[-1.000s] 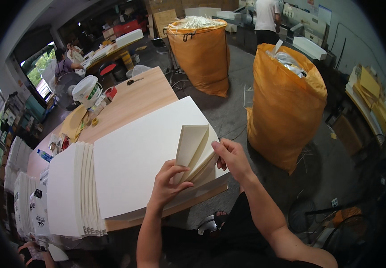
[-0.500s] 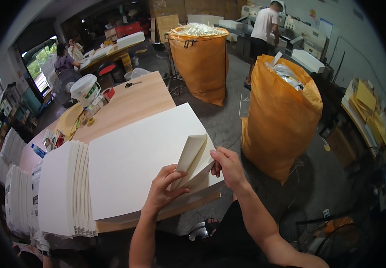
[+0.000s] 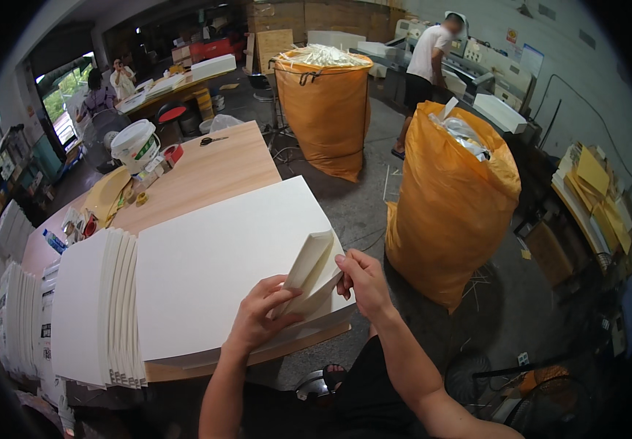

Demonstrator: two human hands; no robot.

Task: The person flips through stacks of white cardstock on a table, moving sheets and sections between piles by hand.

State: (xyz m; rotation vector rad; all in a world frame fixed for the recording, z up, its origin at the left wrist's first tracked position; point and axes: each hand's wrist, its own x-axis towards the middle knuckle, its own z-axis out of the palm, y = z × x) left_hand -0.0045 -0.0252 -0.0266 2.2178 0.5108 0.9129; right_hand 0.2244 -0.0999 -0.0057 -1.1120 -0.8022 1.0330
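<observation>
A thick stack of large white paper sheets [image 3: 217,241] lies at the near right end of the wooden table. At its right corner a bundle of sheets [image 3: 307,262] is bent up and back toward the left. Around the lower part of this curled bundle, my left hand [image 3: 259,311] is closed, thumb on one side and fingers on the other. My right hand [image 3: 366,284] pinches the sheets' edge at the same corner, its thumb and fingers pressed together. How many sheets each hand grips cannot be made out.
Fanned white paper stacks [image 3: 89,307] stand left of the large one. Farther along the wooden table [image 3: 206,172] are a white bucket [image 3: 135,145], scissors [image 3: 213,140] and tape rolls. Two orange sacks [image 3: 323,121] of scraps stand beyond; a person [image 3: 427,62] works at a machine behind.
The whole view has shifted slightly, moving the scene a little left and down. Both hands keep their hold at the bent corner, with little change in the bundle.
</observation>
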